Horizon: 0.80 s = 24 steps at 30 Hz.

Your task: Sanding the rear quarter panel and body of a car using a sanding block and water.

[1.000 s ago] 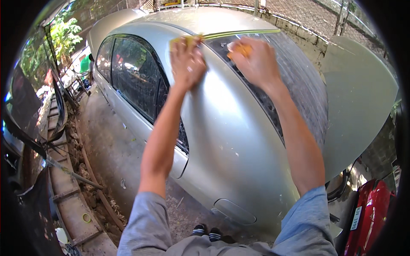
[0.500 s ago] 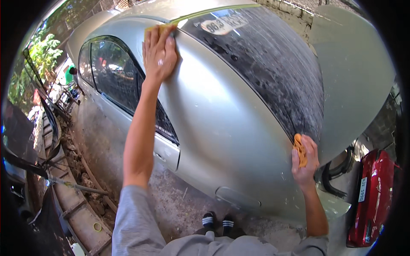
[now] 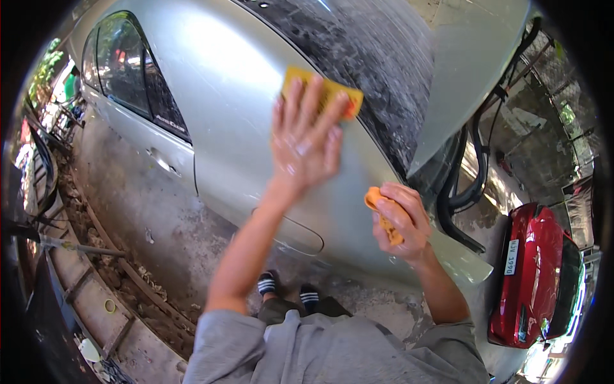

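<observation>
Left hand moved down silver car, spread over yellow sheet; right grip clenching orange cloth

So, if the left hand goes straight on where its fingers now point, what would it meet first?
Past the silver panel, the left hand, with the yellow pad beneath it, would probably meet the rear window first, at its dark edge; depth is hard to judge.

orange cloth, yellow sheet seemingly flat
</observation>
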Each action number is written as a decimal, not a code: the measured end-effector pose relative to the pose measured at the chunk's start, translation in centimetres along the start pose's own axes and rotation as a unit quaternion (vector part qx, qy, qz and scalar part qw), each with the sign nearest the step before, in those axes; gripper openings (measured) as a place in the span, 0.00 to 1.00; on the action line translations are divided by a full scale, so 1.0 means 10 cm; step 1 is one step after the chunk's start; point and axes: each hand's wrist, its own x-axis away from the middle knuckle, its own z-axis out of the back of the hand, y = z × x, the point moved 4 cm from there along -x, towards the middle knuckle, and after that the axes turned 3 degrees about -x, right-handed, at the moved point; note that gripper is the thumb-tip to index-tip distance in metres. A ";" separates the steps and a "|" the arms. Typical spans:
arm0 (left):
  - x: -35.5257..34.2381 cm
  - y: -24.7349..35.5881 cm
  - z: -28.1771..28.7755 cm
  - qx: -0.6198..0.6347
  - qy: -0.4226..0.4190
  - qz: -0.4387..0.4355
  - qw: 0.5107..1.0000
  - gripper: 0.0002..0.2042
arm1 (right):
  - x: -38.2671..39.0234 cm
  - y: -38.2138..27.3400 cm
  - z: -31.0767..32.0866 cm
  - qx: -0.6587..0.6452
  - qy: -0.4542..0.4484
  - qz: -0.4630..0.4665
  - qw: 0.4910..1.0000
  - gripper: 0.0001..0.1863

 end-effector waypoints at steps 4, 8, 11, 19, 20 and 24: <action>-0.16 -0.06 0.06 -0.052 0.004 0.045 0.998 0.22 | 0.18 -0.14 0.40 0.004 -0.047 -0.065 0.997 0.22; 1.02 1.06 -0.26 0.043 -0.063 0.110 0.991 0.23 | 0.14 -0.18 0.64 0.018 -0.061 -0.141 0.988 0.20; 0.84 0.35 -0.14 0.008 -0.014 0.086 0.996 0.23 | -0.10 -0.12 0.63 -0.034 -0.136 -0.242 0.960 0.15; 1.37 -0.54 0.08 -0.008 0.086 0.284 0.955 0.28 | -2.10 0.09 -1.35 -0.009 -0.354 -0.023 0.935 0.08; 1.48 -0.64 0.12 -0.006 0.051 0.282 0.958 0.28 | -2.31 0.08 -1.66 0.010 -0.390 -0.028 0.920 0.11; 0.90 -1.62 0.52 0.008 0.088 0.257 0.962 0.29 | -2.72 0.07 -2.47 0.043 -0.427 -0.080 0.900 0.13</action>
